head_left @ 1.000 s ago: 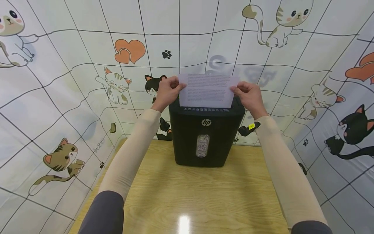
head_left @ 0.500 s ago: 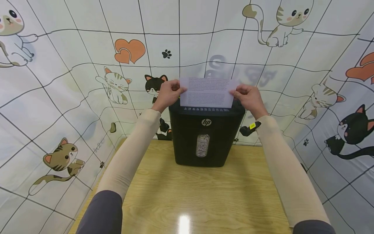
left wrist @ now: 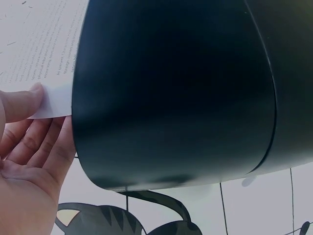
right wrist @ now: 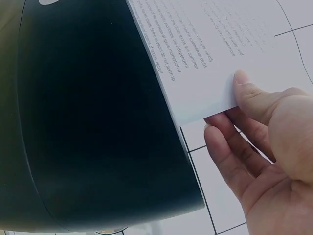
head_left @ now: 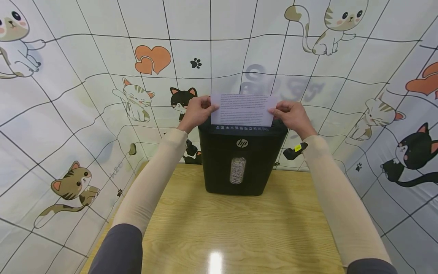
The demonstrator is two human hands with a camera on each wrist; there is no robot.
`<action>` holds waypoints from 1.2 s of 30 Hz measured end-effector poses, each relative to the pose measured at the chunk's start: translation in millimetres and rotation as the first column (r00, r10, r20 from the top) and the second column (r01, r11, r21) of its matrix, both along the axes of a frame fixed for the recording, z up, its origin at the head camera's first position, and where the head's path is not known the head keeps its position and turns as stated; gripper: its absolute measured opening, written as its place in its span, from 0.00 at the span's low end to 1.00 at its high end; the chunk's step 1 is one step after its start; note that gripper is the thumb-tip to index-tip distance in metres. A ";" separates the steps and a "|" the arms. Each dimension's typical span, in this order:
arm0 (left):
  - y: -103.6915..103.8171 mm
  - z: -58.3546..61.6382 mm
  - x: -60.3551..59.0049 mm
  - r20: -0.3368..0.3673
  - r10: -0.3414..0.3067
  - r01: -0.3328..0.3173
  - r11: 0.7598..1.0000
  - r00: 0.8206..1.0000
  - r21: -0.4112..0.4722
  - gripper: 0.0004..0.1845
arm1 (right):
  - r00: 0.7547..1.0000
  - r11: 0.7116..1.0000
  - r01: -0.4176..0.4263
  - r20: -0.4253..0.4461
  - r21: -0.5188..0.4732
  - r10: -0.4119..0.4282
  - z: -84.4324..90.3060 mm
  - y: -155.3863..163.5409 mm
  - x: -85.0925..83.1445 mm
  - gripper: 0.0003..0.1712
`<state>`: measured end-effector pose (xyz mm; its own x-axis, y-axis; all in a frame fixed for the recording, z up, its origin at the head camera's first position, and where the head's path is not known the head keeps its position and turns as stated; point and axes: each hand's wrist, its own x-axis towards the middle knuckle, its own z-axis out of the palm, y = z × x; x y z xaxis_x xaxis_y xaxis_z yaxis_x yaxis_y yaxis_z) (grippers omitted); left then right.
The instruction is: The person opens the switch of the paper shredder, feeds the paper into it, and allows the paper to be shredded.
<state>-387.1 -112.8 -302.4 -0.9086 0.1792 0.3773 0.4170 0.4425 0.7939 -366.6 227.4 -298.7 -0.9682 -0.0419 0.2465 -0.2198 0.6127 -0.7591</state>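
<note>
A printed sheet of paper (head_left: 243, 110) stands upright in the top of a black HP paper shredder (head_left: 222, 160), its lower part hidden inside. My left hand (head_left: 197, 111) pinches the left edge of the sheet between thumb and fingers. On the opposite edge my right hand (head_left: 292, 116) pinches it the same way. In the left wrist view the thumb (left wrist: 24, 102) lies on the printed face, fingers behind, close beside the shredder's body (left wrist: 171, 98). The right wrist view has the other thumb (right wrist: 252, 95) pressed on the paper (right wrist: 205, 98) near its side edge.
The shredder stands at the back of a wooden table (head_left: 219, 224), and shredded bits show through its front window (head_left: 237, 171). Close behind hangs a white cat-print curtain (head_left: 226, 57), which also runs along both sides. A black wrist camera (head_left: 293, 152) sits at the right wrist.
The paper has sunk lower into the shredder, so less of it shows above the top. Both hands have come down slightly with it, still pinching its edges.
</note>
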 end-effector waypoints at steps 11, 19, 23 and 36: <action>1.2 -0.5 1.2 -0.008 0.006 -0.006 1.000 1.000 -0.009 0.09 | 1.000 0.999 0.001 0.006 0.051 -0.002 0.4 2.9 2.7 0.24; 1.0 -2.7 1.0 -0.004 0.002 -0.002 1.000 1.000 -0.009 0.09 | 1.000 0.999 -0.003 0.014 0.041 0.003 -1.0 3.1 2.2 0.23; 0.6 -3.2 0.8 -0.010 -0.008 0.008 1.000 1.000 -0.004 0.09 | 1.000 0.999 0.006 0.005 0.042 -0.006 -0.9 2.9 3.1 0.23; 1.6 -5.6 -3.6 -0.016 -0.012 0.012 1.000 1.000 0.007 0.08 | 1.000 0.998 0.015 0.000 0.054 -0.015 0.9 4.4 5.4 0.23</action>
